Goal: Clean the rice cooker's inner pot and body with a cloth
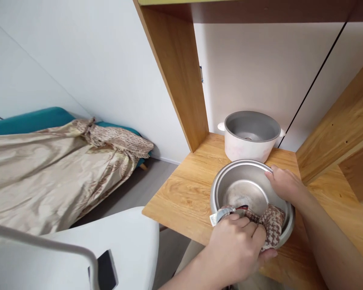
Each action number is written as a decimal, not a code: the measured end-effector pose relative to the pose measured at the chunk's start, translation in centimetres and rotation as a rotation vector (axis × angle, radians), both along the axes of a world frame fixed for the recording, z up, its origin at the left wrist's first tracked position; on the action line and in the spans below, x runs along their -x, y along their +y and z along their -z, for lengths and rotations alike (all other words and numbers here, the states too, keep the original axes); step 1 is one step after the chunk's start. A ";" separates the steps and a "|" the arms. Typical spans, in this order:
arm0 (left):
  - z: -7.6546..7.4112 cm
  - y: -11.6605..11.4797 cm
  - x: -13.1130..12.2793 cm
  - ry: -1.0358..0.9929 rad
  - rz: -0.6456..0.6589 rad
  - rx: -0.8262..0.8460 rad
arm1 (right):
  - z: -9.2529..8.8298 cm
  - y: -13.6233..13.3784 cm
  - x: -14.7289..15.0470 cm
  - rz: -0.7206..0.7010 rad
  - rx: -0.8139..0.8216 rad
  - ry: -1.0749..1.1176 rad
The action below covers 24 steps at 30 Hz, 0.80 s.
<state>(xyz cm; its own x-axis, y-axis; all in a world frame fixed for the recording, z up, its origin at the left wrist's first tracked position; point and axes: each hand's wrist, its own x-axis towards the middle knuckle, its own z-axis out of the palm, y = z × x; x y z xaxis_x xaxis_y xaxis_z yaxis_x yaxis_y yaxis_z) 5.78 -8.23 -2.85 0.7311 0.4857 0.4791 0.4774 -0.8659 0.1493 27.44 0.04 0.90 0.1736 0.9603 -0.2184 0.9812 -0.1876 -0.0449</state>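
A round metal inner pot (245, 189) rests on the wooden shelf (181, 193) in front of me. My left hand (237, 245) is closed on a brown-and-white patterned cloth (272, 223), pressing it over the pot's near rim and inner wall. My right hand (286, 183) grips the pot's right rim, thumb on top. Behind the pot stands a white cooker body (249, 137) with a grey hollow inside and small side handles.
Wooden uprights (181, 76) frame the shelf on the left and right. A white chair back (124, 241) stands at lower left. Further left lies a teal sofa (33, 119) covered with a beige sheet (48, 173). Grey floor lies between.
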 end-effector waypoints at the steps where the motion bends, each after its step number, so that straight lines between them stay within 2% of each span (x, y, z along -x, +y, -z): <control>1: -0.2 0.2 0.3 -0.038 -0.008 0.010 | 0.1 0.1 -0.3 0.000 -0.002 0.011; 5: -1.5 1.3 1.9 -0.294 -0.088 0.146 | 0.0 0.0 -1.5 0.009 -0.067 0.156; 9: -2.7 2.7 3.5 -0.671 -0.246 0.469 | -1.1 -0.9 -2.2 -0.025 -0.195 0.320; 13: -3.1 4.7 4.3 -1.224 -0.411 0.832 | -3.1 -2.9 -1.9 -0.083 -0.328 0.315; 15: -3.3 5.9 4.5 -1.502 -0.445 0.936 | -4.0 -4.2 -1.5 -0.117 -0.400 0.306; 17: -3.5 7.1 4.8 -1.710 -0.459 0.919 | -4.6 -5.4 -0.9 -0.194 -0.478 0.275; 19: -3.6 7.9 5.2 -1.823 -0.464 0.851 | -4.8 -6.5 -0.2 -0.327 -0.574 0.241; 24: -3.0 8.1 5.7 -1.821 -0.456 0.766 | -4.6 -7.7 1.3 -0.548 -0.823 0.130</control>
